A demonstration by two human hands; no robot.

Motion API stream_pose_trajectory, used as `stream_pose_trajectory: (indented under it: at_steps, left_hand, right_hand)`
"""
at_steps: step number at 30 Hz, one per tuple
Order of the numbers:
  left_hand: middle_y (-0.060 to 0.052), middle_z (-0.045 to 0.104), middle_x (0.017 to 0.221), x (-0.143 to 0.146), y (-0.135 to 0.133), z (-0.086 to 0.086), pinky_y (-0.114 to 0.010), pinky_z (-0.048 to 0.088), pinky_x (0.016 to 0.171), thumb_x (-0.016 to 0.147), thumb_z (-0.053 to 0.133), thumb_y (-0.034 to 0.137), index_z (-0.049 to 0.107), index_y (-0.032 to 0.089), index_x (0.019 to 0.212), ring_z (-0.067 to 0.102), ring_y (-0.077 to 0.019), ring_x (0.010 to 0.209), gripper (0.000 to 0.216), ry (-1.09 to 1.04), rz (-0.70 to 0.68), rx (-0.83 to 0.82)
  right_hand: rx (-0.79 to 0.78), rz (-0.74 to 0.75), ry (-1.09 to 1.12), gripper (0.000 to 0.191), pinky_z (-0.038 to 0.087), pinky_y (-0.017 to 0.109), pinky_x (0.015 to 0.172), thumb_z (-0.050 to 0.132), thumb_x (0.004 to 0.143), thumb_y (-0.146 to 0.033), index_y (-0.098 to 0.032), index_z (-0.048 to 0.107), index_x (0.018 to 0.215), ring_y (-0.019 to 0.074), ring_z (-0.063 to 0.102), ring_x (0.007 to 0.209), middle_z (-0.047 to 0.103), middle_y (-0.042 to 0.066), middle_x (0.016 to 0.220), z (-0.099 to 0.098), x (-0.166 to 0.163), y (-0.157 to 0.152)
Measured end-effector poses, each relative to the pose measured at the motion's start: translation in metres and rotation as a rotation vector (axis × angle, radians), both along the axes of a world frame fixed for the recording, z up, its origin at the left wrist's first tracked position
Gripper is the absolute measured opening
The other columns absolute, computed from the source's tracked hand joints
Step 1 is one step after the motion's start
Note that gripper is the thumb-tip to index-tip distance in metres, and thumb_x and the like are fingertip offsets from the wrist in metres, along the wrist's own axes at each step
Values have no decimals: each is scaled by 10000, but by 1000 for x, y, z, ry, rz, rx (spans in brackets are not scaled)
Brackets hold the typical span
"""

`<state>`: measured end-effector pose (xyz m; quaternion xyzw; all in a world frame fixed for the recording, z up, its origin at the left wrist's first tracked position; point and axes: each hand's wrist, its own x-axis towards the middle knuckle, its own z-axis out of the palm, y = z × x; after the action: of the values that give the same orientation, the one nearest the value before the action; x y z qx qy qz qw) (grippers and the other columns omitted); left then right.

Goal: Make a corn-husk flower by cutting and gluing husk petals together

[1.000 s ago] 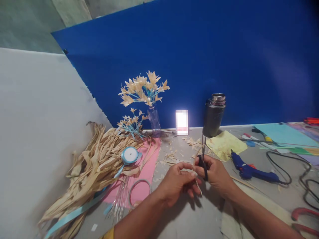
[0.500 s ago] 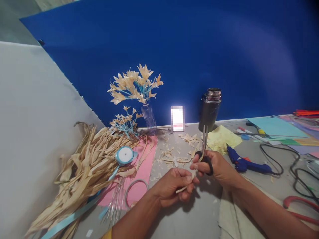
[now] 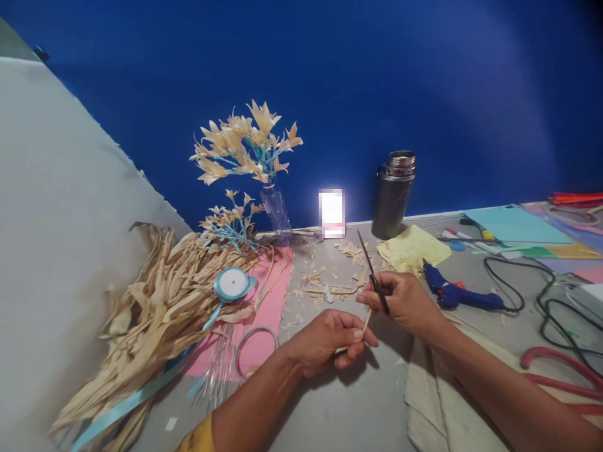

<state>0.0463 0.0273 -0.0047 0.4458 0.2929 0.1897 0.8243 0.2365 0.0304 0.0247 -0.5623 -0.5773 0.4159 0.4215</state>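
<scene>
- Now the left hand [image 3: 330, 339] pinches a thin husk strip [image 3: 365, 322] between thumb and curled fingers, closed tight on its lower end. The strip runs up and to the right towards the other hand, above the grey table [image 3: 358, 408].
- The right hand [image 3: 400, 300] is wrapped around the dark handles of the scissors [image 3: 370, 269], fingers through the loops. The blades point up and to the left and look closed together, though they are too thin to be sure.
- To cut cleanly, I judge that the strip should be kept taut and straight, with the pinch close to the cut so that it cannot bend away from the blades.
- Probably the blades ought to meet the strip square on and near their pivot, where such dry fibre shears instead of folding.
- Cut scraps [image 3: 330, 285] lie just beyond the hands. A blue glue gun [image 3: 455, 294] rests near the right hand, with a yellow paper [image 3: 412, 248] and a dark flask [image 3: 393, 194] behind it.
- A husk pile [image 3: 155, 301] and a ribbon spool [image 3: 232, 284] lie well to the left.
- Half a second earlier the scissors stood nearly upright with the strip alongside the blades; they now lean left.
- The left hand sat close under the right; it is now lower and further from it.
</scene>
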Motion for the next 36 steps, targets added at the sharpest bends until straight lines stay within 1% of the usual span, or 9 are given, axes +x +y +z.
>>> stream_pose_trajectory:
  at_steps: [4,8,11,14,20,25,29,33,36]
  left_hand:
    - [16,561,541,1,1,-2,-209,223,405,763,803,413,747,84,883,406,-46,381,355,10,5,34]
    - [13,593,596,-2,8,4,-193,315,440,756,824,379,738,135,851,449,-62,436,276,-119,365,43]
    - [-94,723,1019,-4,12,10,-239,496,659,750,839,345,753,158,813,647,-145,805,215,-173,601,142]
    - [-125,639,1332,-2,9,10,-319,510,891,741,851,339,766,156,770,605,-250,1164,204,-169,539,204]
    - [-87,690,862,4,0,10,-346,513,861,761,832,342,751,148,741,645,-229,937,211,-296,471,130]
    - [-59,612,798,5,-2,18,-285,526,704,760,832,332,730,148,711,610,-205,860,216,-335,505,129]
    - [-46,591,777,4,-5,23,-248,498,623,752,841,332,713,151,689,584,-176,788,230,-359,510,126]
    - [-29,602,759,1,-5,27,-299,528,728,744,849,333,697,168,671,601,-180,808,235,-350,556,118]
    - [-82,690,953,-2,1,26,-365,515,893,699,877,355,717,166,668,629,-247,1010,249,-202,610,190]
  right_hand:
    - [34,1,-83,257,404,243,504,725,720,-411,-188,656,613,138,538,529,624,-13,535,-6,2,3]
    - [42,-69,-123,273,393,252,531,752,684,-436,-170,710,727,146,534,571,643,-9,608,-8,15,15]
    - [-11,-42,-79,272,391,249,541,766,668,-412,-164,713,767,145,532,583,651,-10,631,-11,14,16]
    - [-135,225,4,180,360,235,516,730,694,-337,-170,673,661,118,472,535,584,-37,554,-19,-3,6]
    - [-236,473,250,152,292,208,501,761,659,-267,-172,644,678,73,372,541,489,-78,592,-26,-21,-5]
    - [-290,582,311,165,279,205,482,772,709,-292,-136,717,707,59,389,505,527,-59,550,-24,-8,5]
    - [-337,682,371,169,400,195,527,773,701,-252,-132,755,819,74,516,564,705,13,741,-27,-3,7]
    - [-304,612,410,244,464,213,596,807,636,-235,-149,767,860,103,588,638,728,15,783,-25,-1,8]
    - [-193,467,237,169,456,221,590,741,675,-223,-158,772,828,115,593,622,707,-5,715,-21,4,12]
